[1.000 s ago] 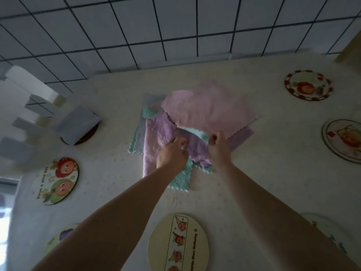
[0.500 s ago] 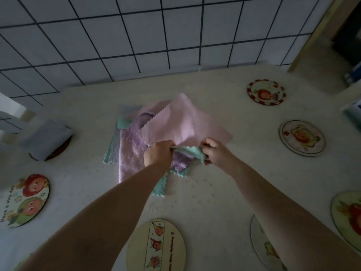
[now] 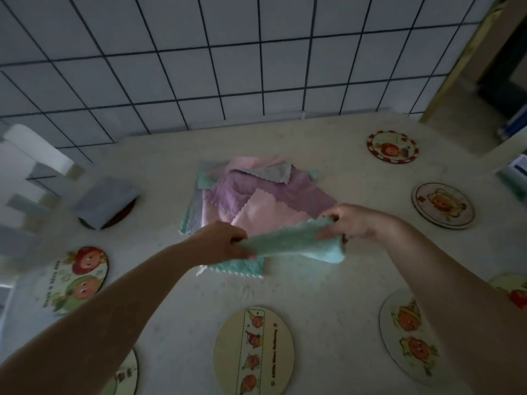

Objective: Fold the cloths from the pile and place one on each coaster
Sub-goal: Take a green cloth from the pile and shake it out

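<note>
Both hands' fingers (image 3: pixel 330 216) pinch a teal cloth (image 3: pixel 288 243) above the speckled pale table (image 3: pixel 328 283) by a white-tiled wall (image 3: pixel 228 67).

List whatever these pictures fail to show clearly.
- Head view: the coaster under the folded grey cloth is mostly covered.
- How many cloths the pile holds: layers overlap.
- Coaster at right: cut by the edge.
- Left hand fingers: hidden in the teal cloth.

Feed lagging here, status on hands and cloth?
Left hand and right hand each shut on teal cloth, lifted off the pile. Nearest coaster bare. Nothing in the way.
</note>
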